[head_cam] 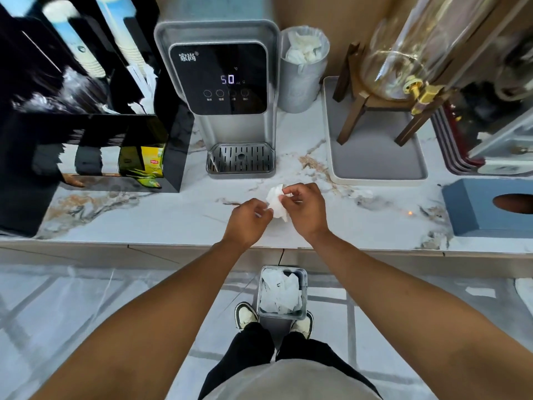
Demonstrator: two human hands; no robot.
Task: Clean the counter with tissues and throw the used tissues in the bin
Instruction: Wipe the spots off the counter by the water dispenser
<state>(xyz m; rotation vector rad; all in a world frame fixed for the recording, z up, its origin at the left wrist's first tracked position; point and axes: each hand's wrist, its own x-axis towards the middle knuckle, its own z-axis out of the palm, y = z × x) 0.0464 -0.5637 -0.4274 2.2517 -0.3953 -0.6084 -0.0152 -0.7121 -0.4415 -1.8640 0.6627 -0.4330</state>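
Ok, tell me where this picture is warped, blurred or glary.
Head view: wide-angle lens bows the white marble counter edge and tilts the grey water dispenser; the black cup rack at left is smeared; glare streaks the glass drinks jar; both hands and the crumpled white tissue are sharp.

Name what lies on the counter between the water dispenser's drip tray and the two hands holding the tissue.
Nothing: in the head view, bare marble counter separates the drip tray from the hands and tissue.
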